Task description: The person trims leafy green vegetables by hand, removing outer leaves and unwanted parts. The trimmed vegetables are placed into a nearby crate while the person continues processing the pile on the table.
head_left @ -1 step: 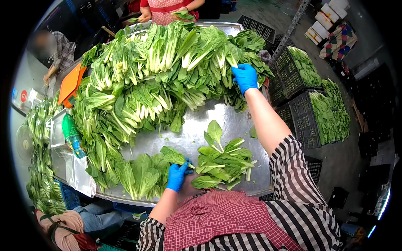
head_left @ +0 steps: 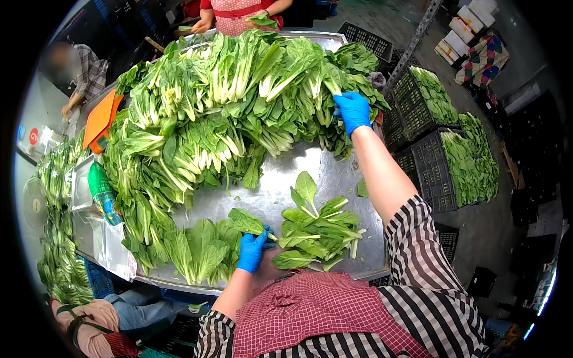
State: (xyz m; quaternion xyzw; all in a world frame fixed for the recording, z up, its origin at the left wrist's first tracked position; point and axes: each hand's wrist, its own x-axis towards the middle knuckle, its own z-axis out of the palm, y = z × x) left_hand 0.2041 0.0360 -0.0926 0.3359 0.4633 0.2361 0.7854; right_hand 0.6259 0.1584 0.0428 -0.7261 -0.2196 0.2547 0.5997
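Note:
My left hand [head_left: 252, 250], in a blue glove, is closed round the stem end of a leafy green [head_left: 245, 221] near the front edge of a metal table [head_left: 298, 164]. My right hand [head_left: 352, 111], gloved the same way, reaches to the right end of a big heap of leafy greens [head_left: 197, 98]. Its fingers are closed on the pale stem of a leafy green [head_left: 330, 79] there. Between my arms lies a loose small pile of leaves [head_left: 319, 232]. Left of my left hand, more greens [head_left: 203, 247] are laid in a row.
An orange scale [head_left: 101, 119] and a green bottle-like package [head_left: 102, 188] stand on the left. Black crates of greens [head_left: 418, 107] are stacked right of the table. One person [head_left: 242, 18] handles leaves across the table; others are at the left [head_left: 89, 71] and lower left [head_left: 113, 316].
My right hand has shifted slightly to the right and toward me at the heap's edge. My left hand stays in place with its leafy green.

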